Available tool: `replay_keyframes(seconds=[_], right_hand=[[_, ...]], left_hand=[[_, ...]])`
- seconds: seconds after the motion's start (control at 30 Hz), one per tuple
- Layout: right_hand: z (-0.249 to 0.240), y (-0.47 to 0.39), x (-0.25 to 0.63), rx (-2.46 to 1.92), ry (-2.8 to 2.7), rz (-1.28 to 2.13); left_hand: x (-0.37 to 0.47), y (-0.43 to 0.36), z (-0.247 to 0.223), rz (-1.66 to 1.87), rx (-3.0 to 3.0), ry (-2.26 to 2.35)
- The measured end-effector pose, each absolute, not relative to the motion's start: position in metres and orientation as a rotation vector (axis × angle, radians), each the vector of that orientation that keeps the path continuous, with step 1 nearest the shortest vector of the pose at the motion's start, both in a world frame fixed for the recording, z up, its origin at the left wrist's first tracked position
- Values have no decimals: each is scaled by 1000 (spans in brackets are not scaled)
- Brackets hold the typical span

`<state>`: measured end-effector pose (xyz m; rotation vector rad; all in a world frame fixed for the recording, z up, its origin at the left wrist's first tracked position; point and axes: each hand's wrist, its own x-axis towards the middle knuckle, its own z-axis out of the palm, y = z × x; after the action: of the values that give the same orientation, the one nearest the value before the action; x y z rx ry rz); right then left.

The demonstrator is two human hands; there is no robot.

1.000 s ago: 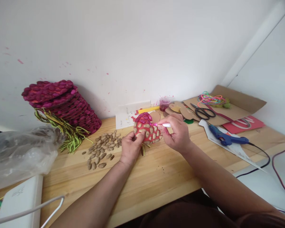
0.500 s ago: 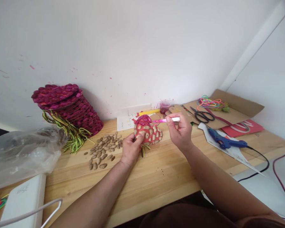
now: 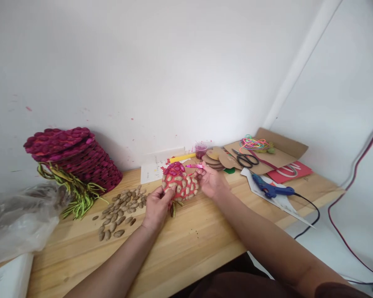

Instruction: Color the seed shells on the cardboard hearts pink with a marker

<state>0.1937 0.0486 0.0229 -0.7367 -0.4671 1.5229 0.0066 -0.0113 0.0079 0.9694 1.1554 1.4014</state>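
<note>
Disc (image 3: 178, 189) edge clamped in left grip (image 3: 157, 205), brush (image 3: 193, 166) in right grip (image 3: 211, 182); room above; brush contact unclear.

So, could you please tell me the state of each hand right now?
Left hand: closed, holding the peanut-covered red piece by its edge.
Right hand: closed, holding a slim pink-stained tool.

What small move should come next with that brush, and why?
Perhaps dab the brush in the right hand onto a plain peanut on the red piece: the left hand holds it, and only its upper-left peanuts look pink, the others bare.
</note>
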Motion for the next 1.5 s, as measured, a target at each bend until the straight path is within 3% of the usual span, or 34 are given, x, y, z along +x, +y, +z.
replay_keyframes(seconds=[0.87,1.5], right_hand=[[3,56,230,-699,-389,1608],[9,50,230,-742,-465,1668]], left_hand=[[6,-19,10,1402,1032,1022],[13,-25,11,1122,936,719]])
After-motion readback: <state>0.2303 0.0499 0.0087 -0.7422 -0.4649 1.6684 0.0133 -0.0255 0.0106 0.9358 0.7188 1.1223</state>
